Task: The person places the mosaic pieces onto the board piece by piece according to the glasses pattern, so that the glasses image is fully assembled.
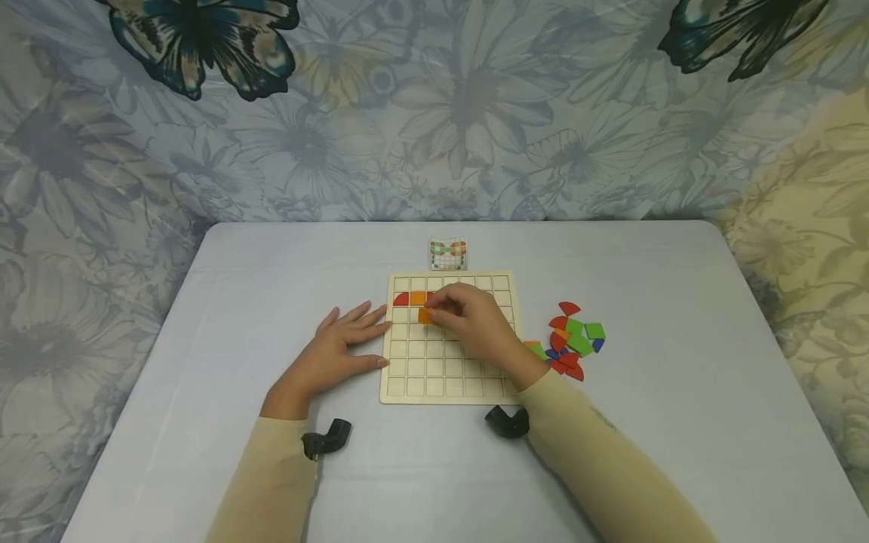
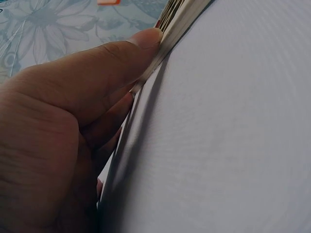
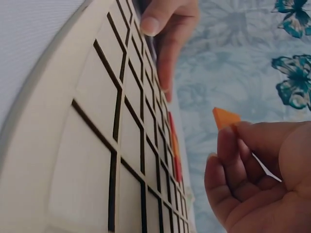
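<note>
A pale wooden grid board [image 1: 434, 387] lies on the table. In its second row sit a red quarter-circle tile [image 1: 401, 299], an orange square tile [image 1: 417, 298] and another red tile [image 1: 431, 296], partly covered by fingers. My right hand [image 1: 468, 317] pinches an orange tile [image 3: 224, 117] between thumb and index finger, over the board just below that row. Its other fingers are curled in the right wrist view. My left hand [image 1: 346, 351] lies with fingers spread, fingertips and thumb at the board's left edge.
A small pattern card [image 1: 448, 254] with a coloured design lies behind the board. Right of the board is a loose pile of red, green, blue and orange tiles, including a green tile [image 1: 594, 331]. Patterned cloth hangs behind the white table [image 1: 679, 377].
</note>
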A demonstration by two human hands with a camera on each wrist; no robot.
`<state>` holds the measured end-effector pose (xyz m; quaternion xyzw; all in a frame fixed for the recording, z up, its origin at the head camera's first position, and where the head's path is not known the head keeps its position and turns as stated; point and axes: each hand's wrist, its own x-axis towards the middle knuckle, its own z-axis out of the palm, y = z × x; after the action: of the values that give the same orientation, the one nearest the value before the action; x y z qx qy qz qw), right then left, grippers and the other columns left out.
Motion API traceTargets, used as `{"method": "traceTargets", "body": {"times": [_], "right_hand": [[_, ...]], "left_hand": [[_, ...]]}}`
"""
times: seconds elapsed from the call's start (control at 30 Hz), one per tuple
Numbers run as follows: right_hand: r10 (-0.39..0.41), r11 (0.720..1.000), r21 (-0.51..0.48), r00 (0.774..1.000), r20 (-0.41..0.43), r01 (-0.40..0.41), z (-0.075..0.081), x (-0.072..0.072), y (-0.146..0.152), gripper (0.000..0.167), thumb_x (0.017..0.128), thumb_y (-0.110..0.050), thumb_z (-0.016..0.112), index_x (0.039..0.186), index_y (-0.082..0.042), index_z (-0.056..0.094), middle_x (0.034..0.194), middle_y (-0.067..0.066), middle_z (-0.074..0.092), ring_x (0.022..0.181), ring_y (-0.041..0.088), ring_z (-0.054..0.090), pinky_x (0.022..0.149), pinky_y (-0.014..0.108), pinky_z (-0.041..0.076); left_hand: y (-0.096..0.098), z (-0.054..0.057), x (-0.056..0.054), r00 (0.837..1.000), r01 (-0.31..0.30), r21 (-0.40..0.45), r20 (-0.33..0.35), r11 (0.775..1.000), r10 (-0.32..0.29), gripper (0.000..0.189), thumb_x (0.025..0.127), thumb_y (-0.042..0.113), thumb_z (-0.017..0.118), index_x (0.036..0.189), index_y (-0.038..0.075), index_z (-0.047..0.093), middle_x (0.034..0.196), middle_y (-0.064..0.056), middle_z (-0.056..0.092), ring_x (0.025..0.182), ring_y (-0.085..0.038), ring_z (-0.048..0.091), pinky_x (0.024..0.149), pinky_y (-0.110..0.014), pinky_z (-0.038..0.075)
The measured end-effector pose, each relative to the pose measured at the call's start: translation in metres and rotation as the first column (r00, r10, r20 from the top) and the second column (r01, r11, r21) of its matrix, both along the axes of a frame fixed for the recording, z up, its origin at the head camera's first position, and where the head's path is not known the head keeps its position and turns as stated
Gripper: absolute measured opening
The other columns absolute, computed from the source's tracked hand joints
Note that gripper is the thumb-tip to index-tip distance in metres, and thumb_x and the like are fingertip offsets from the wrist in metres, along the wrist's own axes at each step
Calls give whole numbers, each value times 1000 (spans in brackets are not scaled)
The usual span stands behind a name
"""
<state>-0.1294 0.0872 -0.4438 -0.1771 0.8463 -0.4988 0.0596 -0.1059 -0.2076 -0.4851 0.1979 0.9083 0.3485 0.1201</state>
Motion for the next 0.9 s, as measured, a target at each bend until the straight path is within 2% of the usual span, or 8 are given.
{"method": "traceTargets", "body": {"times": [0.23,0.4,0.6,0.9], "right_hand": [[-4,998,57,997,81,-1,-13,-14,-21,9,107,-13,74,114,-12,79,113,-1,74,99,18,66,90,37,58],[11,994,105,994,109,-22,-18,-20,-33,12,109,-12,70,117,-11,79,118,0,73,110,19,66,98,39,56],[18,991,131,994,106,-32,-17,-22,-43,16,109,-10,68,118,-12,80,122,0,73,117,19,66,103,40,55],[25,990,135,998,60,-33,-17,-21,-46,17,108,-6,66,119,-12,79,120,-1,71,110,18,64,99,39,54]], "left_hand": [[1,1,0,1000,20,9,-6,1000,-20,72,92,42,90,154,19,64,167,12,43,163,-19,23,131,-55,-2],[0,1,-1,1000,29,18,-9,999,-29,72,92,42,90,155,19,64,167,11,43,163,-18,23,131,-54,-3],[-1,0,-3,1000,30,21,-7,999,-30,71,92,43,89,155,20,64,167,13,43,162,-17,23,131,-52,-3],[-3,0,-2,1000,22,27,-4,999,-22,71,92,41,90,154,19,64,167,12,43,162,-16,23,131,-52,-3]]}}
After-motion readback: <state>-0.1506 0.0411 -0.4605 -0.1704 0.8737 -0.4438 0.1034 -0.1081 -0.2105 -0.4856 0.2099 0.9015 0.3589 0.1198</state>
